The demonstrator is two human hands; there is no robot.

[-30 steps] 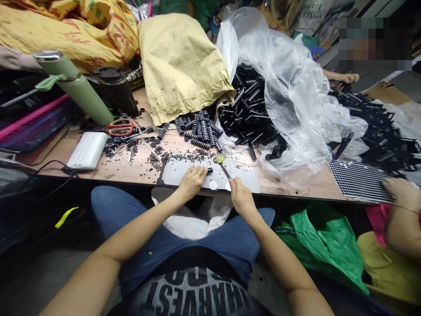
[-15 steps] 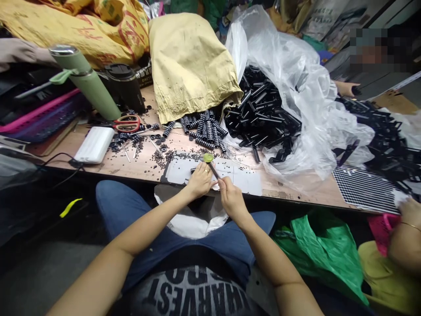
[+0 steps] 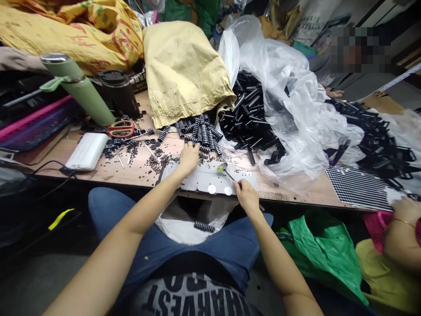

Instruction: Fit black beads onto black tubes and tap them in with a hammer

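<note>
My right hand (image 3: 248,196) is wrapped round the dark handle of a small hammer (image 3: 230,174), whose yellow-green head hangs over a grey-white mat (image 3: 204,175) at the table edge. My left hand (image 3: 189,159) reaches over the mat, fingers stretched out to the near edge of a pile of black-and-white ribbed cylinders (image 3: 204,131). I see nothing held in it, though its fingertips are partly hidden. One ribbed cylinder (image 3: 204,226) lies below the table on a white bag (image 3: 187,235) between my knees.
A beige sack (image 3: 187,70) stands behind the cylinders. Right of it, black plastic parts (image 3: 250,109) spill from a clear bag (image 3: 296,114). Tiny dark pieces, scissors (image 3: 121,129), a white box (image 3: 87,151) and a green bottle (image 3: 80,87) lie left. Another person's arm (image 3: 403,228) is far right.
My left hand has moved from the mat up to the cylinder pile. The hammer has shifted right with my right hand. A ribbed cylinder now shows on the white bag below.
</note>
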